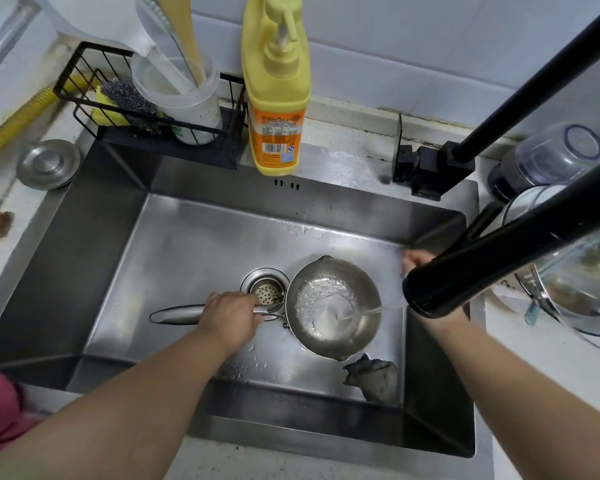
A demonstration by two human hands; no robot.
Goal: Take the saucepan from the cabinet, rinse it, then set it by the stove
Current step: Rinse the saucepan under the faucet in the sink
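A small steel saucepan [333,306] sits low in the steel sink [94,216], just right of the drain strainer [266,292]. My left hand [232,317] grips its long handle, which points left. Water streams from the black faucet spout [465,275] into the pan, and a shallow pool swirls on its bottom. My right hand [417,259] reaches behind the spout and is mostly hidden by it; only a few fingers show, so its hold is unclear.
A grey rag [373,375] lies in the sink's front right corner. At the back stand a yellow soap bottle [276,88], a wire rack [146,109] with scourers and a plastic cup, and a steel lid [47,162]. Glass jars crowd the right counter.
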